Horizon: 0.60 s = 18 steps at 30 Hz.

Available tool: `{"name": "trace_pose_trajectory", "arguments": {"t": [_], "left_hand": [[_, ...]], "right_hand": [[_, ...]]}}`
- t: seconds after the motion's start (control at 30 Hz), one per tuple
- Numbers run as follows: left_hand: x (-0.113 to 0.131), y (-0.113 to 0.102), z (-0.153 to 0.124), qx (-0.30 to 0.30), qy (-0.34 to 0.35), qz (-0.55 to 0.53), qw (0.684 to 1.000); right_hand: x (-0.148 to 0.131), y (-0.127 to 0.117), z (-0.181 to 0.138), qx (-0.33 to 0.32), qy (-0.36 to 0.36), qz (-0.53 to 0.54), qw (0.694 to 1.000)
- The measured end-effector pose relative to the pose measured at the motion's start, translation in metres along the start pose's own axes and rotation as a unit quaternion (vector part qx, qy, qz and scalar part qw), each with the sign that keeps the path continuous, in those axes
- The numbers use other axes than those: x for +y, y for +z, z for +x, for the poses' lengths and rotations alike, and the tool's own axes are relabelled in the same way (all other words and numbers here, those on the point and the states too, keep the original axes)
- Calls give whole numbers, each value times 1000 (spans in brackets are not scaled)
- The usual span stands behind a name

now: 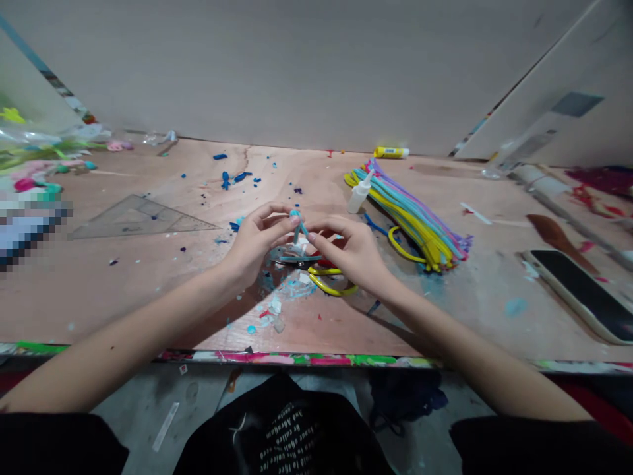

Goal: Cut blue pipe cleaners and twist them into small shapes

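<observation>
Between both hands is a short, bent light-blue pipe cleaner [298,224], held above the table. My left hand [262,234] pinches its upper end between thumb and fingers. On the other side, my right hand [349,247] grips its lower right part with thumb and forefinger. Beneath the hands lie scissors with yellow-edged handles [333,285], partly covered by my right hand. To the right of them rests a bundle of pipe cleaners [408,214] in yellow, light blue and purple. A small white glue bottle [359,194] with a pointed nozzle leans against the bundle.
A clear set square [143,221] lies to the left. At the back is a yellow glue stick [390,152]. A phone [583,290] and a brown wooden tool [561,241] lie to the right. Blue scraps [226,180] and paper bits dot the wooden table [163,284].
</observation>
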State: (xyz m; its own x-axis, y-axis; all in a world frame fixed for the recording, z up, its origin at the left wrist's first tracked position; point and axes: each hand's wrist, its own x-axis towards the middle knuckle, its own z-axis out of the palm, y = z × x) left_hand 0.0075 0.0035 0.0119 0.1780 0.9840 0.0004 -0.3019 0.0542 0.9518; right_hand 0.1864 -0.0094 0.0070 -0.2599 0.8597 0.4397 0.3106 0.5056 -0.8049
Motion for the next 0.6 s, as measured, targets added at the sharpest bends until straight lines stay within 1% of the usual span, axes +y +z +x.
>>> {"name": "trace_pose_trajectory", "arguments": {"t": [0.07, 0.17, 0.27, 0.33, 0.4, 0.6], "left_hand": [[1, 0, 0, 5, -10, -6, 1000], [2, 0, 0, 9, -11, -13, 1000], [3, -1, 1, 12, -12, -24, 1000], [3, -1, 1, 12, -16, -31, 999], [3, 0, 0, 7, -23, -35, 999], [1, 4, -3, 1, -49, -38, 998]], "right_hand": [[-1, -1, -1, 9, -51, -78, 996], [-1, -3, -3, 25, -122, -175, 977], [0, -4, -4, 29, -213, -248, 944], [2, -4, -4, 24, -262, -291, 920], [3, -4, -4, 21, -277, -316, 907], [6, -3, -2, 35, -262, -345, 901]]}}
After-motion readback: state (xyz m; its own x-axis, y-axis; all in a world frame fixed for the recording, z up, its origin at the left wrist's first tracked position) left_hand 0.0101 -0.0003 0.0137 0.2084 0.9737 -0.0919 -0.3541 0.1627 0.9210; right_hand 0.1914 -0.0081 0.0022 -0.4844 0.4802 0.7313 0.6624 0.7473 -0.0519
